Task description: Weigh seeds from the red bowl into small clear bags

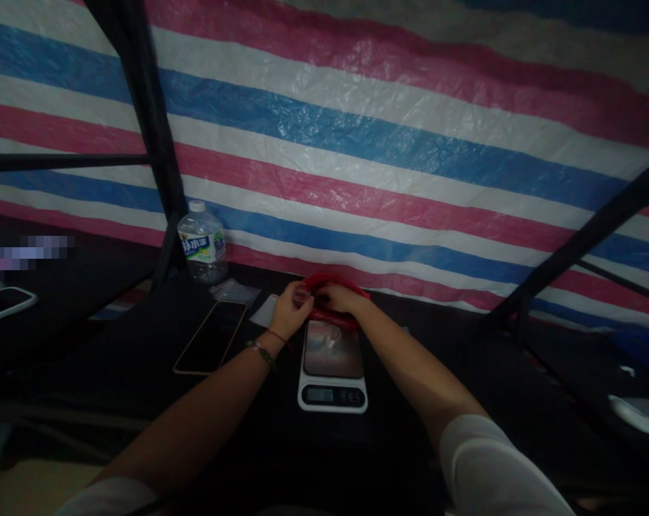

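Note:
A red plastic bag lies at the far end of the kitchen scale, its mouth spread wide. At the bag's left side, my left hand is closed around a small clear round thing, too dim to name exactly. My right hand reaches into the red bag; its fingertips are hidden there, so what they hold does not show. In front stands the white kitchen scale with a metal plate and a small display. A small clear object rests on that plate.
Left of the scale lie a dark-screened phone, a white card and clear plastic bags. A large clear bottle stands behind them. Black frame bars rise before a striped plastic sheet. Another phone lies far left.

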The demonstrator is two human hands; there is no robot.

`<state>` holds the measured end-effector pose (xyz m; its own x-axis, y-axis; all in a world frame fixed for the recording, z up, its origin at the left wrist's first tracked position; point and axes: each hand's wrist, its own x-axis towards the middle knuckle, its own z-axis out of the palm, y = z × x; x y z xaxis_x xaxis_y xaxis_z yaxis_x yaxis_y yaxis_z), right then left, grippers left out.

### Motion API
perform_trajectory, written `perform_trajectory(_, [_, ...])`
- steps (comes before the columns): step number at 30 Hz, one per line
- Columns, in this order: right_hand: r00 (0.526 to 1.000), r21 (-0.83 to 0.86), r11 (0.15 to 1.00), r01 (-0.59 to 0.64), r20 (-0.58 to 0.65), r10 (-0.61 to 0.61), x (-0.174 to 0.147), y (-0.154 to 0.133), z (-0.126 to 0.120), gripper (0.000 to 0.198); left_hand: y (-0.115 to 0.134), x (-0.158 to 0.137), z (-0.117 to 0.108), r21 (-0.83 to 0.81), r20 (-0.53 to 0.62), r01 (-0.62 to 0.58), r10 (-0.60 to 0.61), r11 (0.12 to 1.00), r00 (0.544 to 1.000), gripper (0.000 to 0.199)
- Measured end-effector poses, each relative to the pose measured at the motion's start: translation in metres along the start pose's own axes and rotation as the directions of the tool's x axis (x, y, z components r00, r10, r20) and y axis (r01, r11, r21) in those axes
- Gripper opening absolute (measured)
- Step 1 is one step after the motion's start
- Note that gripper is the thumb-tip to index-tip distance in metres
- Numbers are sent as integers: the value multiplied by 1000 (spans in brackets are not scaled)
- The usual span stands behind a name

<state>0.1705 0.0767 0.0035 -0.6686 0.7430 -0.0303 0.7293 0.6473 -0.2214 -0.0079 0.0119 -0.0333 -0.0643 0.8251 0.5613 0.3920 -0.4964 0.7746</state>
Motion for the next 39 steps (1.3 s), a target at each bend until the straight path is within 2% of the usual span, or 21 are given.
perform_trajectory(3, [1000,-1,1000,-4,-3,4,-8,5,-4,32,0,-1,0,-27,15,-12,12,1000,1000,34])
perform_trajectory(6, [1000,6,1000,-18,24,18,-14,7,-9,32,0,-1,-3,-37,61,-71,74,997,995,31])
perform_trajectory(9, [993,31,999,-39,108,35,-17,4,-14,52,5,0,-10,-24,143,-227,229,973,963,21])
perform_trajectory(10, [990,31,999,-45,136,40,-17,1,-15,56,7,1,-13,-29,178,-289,290,957,940,19])
perform_trajectory(12, [985,5,998,-67,158,66,-16,-4,-16,51,11,2,-18,-53,270,-381,381,923,884,19])
perform_trajectory(15, [984,-23,994,-111,139,113,-14,-9,-15,39,17,3,-25,-78,478,-436,417,897,773,35])
perform_trajectory(17, [986,-9,995,-101,129,101,-11,-9,-13,40,21,3,-26,-56,601,-469,405,882,689,45])
perform_trajectory(19, [988,-7,995,-95,117,96,-9,-6,-11,43,28,2,-26,-4,686,-500,366,866,628,53])
perform_trajectory(21, [986,-13,991,-135,100,135,-8,-4,-8,41,35,-1,-24,61,744,-519,308,853,593,59])
perform_trajectory(23, [978,-8,981,-194,79,194,-9,-3,-7,38,42,-4,-21,117,775,-523,252,844,580,56])
perform_trajectory(26, [970,18,970,-241,36,240,-13,-4,-6,34,47,-6,-18,170,775,-511,206,843,598,44])
perform_trajectory(28, [970,42,969,-244,13,243,-16,-7,-6,30,47,-6,-16,209,746,-486,183,848,640,38])
perform_trajectory(32, [964,91,961,-261,-20,264,-21,-9,-6,26,42,0,-11,400,565,-341,64,851,823,29])
perform_trajectory(34, [962,107,959,-263,-49,270,-21,-10,-6,26,38,5,-8,480,473,-267,10,836,881,33])
perform_trajectory(36, [961,132,961,-244,-100,258,-20,-10,-5,30,33,8,-4,527,427,-226,-25,819,904,40])
perform_trajectory(39, [961,177,964,-199,-158,228,-21,-11,-5,39,27,12,1,568,407,-174,-91,804,909,45])
